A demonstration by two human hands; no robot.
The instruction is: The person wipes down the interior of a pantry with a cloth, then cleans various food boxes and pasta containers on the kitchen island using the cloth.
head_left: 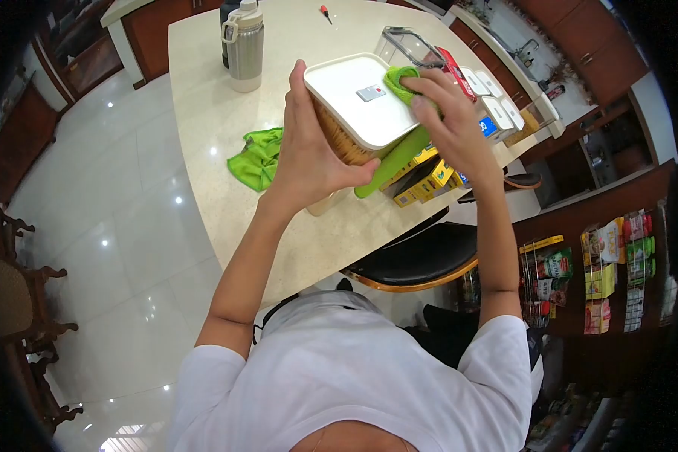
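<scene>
My left hand (306, 154) grips the side of a food storage container (346, 83) with a white lid, held tilted above the table. Through its clear wall shows a tan, strand-like filling, perhaps pasta. A small grey label with a red dot (371, 93) sits on the lid. My right hand (453, 124) is closed on a bunched green cloth (401, 81), pressed to the lid's right edge. More green material (392, 167) hangs below the container; whether it is the same cloth I cannot tell. Another green cloth (256, 160) lies crumpled on the table to the left.
On the pale table (203, 98) stand a steel bottle (245, 49), a lidless clear container (410, 45), several white-lidded containers (497, 98) and yellow boxes (433, 181). A red-tipped tool (325, 13) lies at the far side. A black chair (414, 256) is tucked against the near edge.
</scene>
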